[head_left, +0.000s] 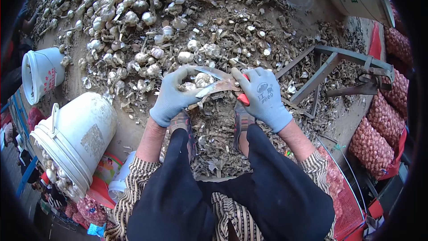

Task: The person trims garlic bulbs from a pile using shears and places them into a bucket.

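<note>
Above the debris-strewn ground, the right hand grasps red-handled shears, blades parted. The left hand curves its fingers at the blade tips; whether it grips them cannot be told. A garlic bulb appears between the blades, near loose bulbs.

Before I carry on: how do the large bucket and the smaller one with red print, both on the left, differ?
The large bucket shows garlic bulbs at its mouth; the smaller bucket shows none. The large one has a grey, worn-looking patch, the smaller one red print. Both are whitish, rims facing away from the hands.
</note>
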Demonstrator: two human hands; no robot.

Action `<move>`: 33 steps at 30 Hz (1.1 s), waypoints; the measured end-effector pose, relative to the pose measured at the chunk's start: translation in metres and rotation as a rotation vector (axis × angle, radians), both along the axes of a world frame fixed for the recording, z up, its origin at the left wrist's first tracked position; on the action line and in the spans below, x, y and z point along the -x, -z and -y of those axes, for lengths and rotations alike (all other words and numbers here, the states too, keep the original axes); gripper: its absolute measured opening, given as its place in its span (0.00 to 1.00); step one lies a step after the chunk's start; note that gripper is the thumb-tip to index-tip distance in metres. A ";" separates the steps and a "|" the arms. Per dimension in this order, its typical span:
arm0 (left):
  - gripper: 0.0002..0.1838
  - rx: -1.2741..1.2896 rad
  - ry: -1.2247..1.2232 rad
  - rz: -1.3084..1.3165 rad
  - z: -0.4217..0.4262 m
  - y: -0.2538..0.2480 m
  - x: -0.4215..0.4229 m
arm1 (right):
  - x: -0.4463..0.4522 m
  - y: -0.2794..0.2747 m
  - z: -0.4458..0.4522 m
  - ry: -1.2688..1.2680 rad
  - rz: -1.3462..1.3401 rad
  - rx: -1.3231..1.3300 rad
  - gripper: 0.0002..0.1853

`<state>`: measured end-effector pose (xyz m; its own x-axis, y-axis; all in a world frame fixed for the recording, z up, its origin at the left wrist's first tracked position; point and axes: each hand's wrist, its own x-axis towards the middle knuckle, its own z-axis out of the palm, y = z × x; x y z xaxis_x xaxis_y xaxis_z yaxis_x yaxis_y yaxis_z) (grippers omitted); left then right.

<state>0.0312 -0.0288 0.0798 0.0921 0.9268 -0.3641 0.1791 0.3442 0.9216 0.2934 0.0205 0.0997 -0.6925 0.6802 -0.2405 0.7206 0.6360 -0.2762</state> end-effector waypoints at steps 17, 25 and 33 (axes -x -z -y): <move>0.30 0.197 -0.272 0.487 0.034 -0.034 0.030 | -0.042 0.051 0.044 0.309 -0.415 0.208 0.26; 0.28 -0.457 -1.054 -0.310 0.165 -0.207 0.143 | -0.039 0.108 0.105 0.840 -0.646 0.827 0.19; 0.45 -0.297 -0.939 -1.582 0.250 -0.216 0.261 | -0.032 0.103 0.096 0.808 -0.578 0.802 0.16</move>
